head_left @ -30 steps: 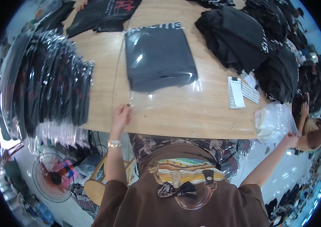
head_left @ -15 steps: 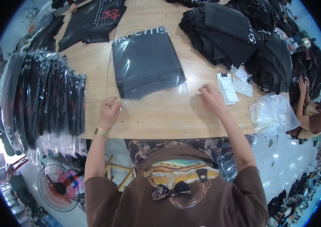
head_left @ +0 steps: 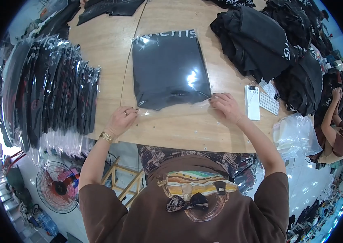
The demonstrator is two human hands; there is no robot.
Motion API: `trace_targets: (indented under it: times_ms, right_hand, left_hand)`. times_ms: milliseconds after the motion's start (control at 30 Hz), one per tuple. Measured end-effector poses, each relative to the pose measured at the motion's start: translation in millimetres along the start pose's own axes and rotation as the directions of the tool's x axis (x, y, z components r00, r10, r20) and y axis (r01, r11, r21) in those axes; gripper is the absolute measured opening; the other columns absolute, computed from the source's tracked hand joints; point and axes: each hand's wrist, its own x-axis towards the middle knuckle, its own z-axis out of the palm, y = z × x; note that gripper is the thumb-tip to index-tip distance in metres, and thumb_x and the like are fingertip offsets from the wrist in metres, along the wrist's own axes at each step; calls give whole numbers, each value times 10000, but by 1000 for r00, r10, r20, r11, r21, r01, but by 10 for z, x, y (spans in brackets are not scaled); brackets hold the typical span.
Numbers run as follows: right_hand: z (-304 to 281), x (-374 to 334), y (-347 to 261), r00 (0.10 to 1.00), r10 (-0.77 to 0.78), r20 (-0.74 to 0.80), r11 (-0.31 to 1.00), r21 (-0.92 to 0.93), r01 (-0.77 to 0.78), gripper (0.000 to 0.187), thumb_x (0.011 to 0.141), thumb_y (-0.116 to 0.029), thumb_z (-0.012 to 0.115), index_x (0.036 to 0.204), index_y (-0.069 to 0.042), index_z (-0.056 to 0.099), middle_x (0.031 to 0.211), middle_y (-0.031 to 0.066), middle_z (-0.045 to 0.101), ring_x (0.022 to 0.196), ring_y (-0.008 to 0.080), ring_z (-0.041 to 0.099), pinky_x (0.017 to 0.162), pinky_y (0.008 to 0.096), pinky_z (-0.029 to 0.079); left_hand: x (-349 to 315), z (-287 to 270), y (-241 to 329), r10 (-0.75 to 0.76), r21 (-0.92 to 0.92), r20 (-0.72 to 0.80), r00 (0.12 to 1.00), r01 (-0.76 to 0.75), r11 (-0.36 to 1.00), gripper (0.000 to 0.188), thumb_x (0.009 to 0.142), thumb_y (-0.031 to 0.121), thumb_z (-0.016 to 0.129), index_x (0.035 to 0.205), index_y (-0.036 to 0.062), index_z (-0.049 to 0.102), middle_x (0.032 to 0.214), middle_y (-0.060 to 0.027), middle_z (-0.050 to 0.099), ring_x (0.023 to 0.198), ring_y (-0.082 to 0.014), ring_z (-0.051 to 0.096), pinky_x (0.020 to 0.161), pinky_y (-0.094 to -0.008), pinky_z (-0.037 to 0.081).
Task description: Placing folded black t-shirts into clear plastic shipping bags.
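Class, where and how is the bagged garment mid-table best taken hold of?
Probably by both near corners of the bag, from the near side: it lies flat, extends past the garment, and left hand and right hand are there.

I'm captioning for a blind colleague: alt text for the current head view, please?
A person's left hand and right hand are at the near corners of a clear-bagged black garment on a wooden table. Bagged garments line the left side; loose black fabric is heaped upper right.
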Motion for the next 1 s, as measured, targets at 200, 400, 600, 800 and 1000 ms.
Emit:
trace_targets:
  times_ms: [200, 400, 600, 800, 1000]
  right_hand:
    - [-3, 8, -119, 912, 405, -68, 889, 262, -375, 138, 773, -109, 574, 906, -86, 599, 976, 79, 604, 1074, 245, 504, 906, 367, 337]
    - [-37, 252, -55, 748, 659, 73, 700, 305, -646, 118, 836, -165, 540, 838, -65, 603, 892, 79, 610, 973, 249, 569, 869, 352, 381]
    - [277, 273, 227, 580, 794, 183, 395, 570, -721, 165, 787, -185, 569, 826, -33, 619, 709, 129, 650, 681, 258, 653, 669, 327, 502]
    - [132, 555, 185, 433, 873, 222, 395, 199, -897, 201, 700, -195, 633, 832, -44, 640, 748, 157, 660, 732, 276, 649, 726, 350, 503]
    - [-11, 594, -5, 465, 875, -132, 466, -24, -884, 279, 708, -193, 644, 952, -58, 628, 797, 174, 639, 794, 311, 628, 713, 401, 495]
  left_hand:
    - [-41, 46, 165, -458, -312, 5, 889, 436, 844, 72, 764, 31, 618, 835, 30, 606, 803, -74, 627, 771, -230, 581, 667, -325, 473]
    - [-29, 205, 183, -762, -551, 92, 641, 670, 497, 97, 860, 85, 571, 827, -2, 596, 717, -54, 614, 590, -111, 529, 561, -267, 422]
    - [29, 358, -37, -782, -659, 172, 599, 660, 360, 185, 885, 140, 539, 777, -4, 581, 647, -7, 597, 599, -69, 542, 533, -232, 408]
    - [171, 328, -220, -782, -533, 398, 480, 814, 229, 183, 803, 173, 603, 704, 23, 566, 622, -36, 616, 599, -101, 594, 577, -232, 454]
    - [215, 254, -189, -841, -372, 262, 473, 854, 365, 166, 707, 165, 662, 719, 38, 556, 633, -58, 607, 607, -149, 601, 593, -276, 475]
